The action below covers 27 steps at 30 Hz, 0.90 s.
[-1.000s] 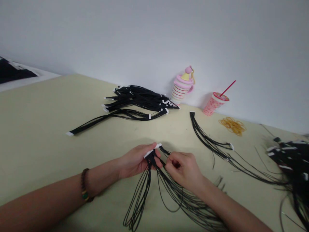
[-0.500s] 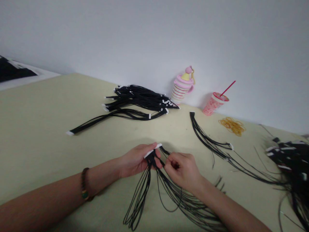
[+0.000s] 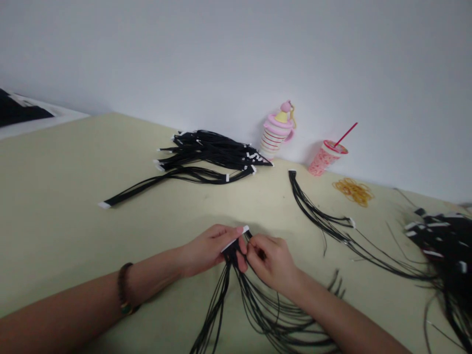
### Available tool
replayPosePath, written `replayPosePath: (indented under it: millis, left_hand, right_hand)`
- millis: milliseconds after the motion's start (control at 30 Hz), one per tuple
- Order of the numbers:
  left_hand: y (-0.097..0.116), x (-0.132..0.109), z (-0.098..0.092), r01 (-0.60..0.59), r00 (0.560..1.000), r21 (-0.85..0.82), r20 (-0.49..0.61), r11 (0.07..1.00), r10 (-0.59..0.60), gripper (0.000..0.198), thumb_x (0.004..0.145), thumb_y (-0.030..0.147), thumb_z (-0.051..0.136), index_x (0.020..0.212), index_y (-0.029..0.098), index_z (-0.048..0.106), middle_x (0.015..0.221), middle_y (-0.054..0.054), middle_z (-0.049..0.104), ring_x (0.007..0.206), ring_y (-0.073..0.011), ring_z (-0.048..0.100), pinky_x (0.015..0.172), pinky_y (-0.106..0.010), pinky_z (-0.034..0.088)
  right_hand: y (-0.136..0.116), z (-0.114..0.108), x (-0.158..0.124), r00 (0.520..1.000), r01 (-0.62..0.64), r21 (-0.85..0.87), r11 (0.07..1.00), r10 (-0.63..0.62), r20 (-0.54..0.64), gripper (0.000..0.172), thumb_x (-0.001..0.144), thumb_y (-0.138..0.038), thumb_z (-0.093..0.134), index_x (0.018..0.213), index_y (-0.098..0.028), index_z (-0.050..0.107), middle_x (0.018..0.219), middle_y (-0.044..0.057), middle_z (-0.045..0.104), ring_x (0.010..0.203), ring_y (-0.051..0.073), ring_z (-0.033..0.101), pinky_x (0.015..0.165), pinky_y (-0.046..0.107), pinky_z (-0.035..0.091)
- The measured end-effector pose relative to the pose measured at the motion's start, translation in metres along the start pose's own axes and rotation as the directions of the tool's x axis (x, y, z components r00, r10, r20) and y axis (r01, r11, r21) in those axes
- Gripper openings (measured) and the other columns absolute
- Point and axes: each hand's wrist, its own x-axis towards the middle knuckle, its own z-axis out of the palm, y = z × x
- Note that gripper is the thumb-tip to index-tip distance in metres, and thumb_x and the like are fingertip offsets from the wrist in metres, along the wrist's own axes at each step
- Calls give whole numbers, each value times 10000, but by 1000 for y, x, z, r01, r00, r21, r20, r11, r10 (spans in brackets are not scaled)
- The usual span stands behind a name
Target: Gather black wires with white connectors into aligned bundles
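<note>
Beside our left hand [image 3: 206,251], which pinches a slim white plastic connector [image 3: 245,229], our right hand [image 3: 272,260] grips thin black wires [image 3: 249,235].

Right hand [image 3: 275,260] now closer to the left hand [image 3: 208,250] and the white connector [image 3: 245,229].

On the surface [image 3: 66,196], a cable pile [image 3: 206,150] lies behind the left hand [image 3: 204,251], with a mug [image 3: 273,139] at its right, then a cup [image 3: 323,160], then rubber bands [image 3: 353,191], a loose harness [image 3: 308,210] before them reaching a wire heap [image 3: 448,241] at far right.
</note>
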Motion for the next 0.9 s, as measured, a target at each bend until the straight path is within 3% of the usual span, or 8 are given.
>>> replayPosePath:
  millis: [233, 467, 533, 700, 900]
  left_hand:
    - [-2, 1, 0, -12, 1000, -14, -16, 1000, 12, 412, 844, 448, 436, 683, 116, 620, 549, -77, 653, 561, -162, 601, 648, -284, 423]
    - [-2, 2, -3, 15, 997, -21, -77, 1000, -16, 396, 850, 462, 421, 763, 121, 603, 641, -79, 692, 627, -152, 634, 663, -253, 438]
    - [-2, 1, -2, 14, 995, -21, -101, 1000, -16, 392, 847, 457, 435, 773, 110, 602, 697, -112, 705, 667, -166, 648, 679, -257, 443]
    - [-2, -2, 0, 42, 991, -10, -126, 999, -43, 361, 855, 425, 442, 769, 110, 596, 740, -127, 712, 705, -182, 659, 678, -259, 447]
    - [-6, -2, 0, -62, 989, 136, -125, 989, 80, 369, 877, 402, 403, 754, 127, 616, 711, -80, 716, 697, -171, 657, 695, -258, 446]
  right_hand:
    - [2, 6, 2, 999, -37, 43, 998, 37, -2, 126, 785, -155, 449, 689, -165, 529, 573, -11, 508, 497, 98, 440, 507, 219, 304]
    - [17, -4, -10, 985, -160, 244, 957, 172, -28, 48, 767, -179, 519, 749, -159, 559, 516, -54, 422, 455, 72, 379, 459, 192, 269]
    - [27, -12, -22, 967, -220, 310, 925, 249, -59, 57, 764, -202, 541, 745, -156, 568, 525, -54, 399, 467, 73, 369, 459, 192, 266]
    - [47, -33, -38, 871, -366, 491, 791, 477, -120, 182, 793, -324, 542, 768, -144, 533, 540, -58, 372, 479, 73, 346, 461, 196, 284]
    - [52, -37, -33, 832, -387, 653, 651, 552, -57, 271, 703, -384, 646, 703, -138, 535, 503, -56, 420, 449, 56, 330, 433, 188, 251]
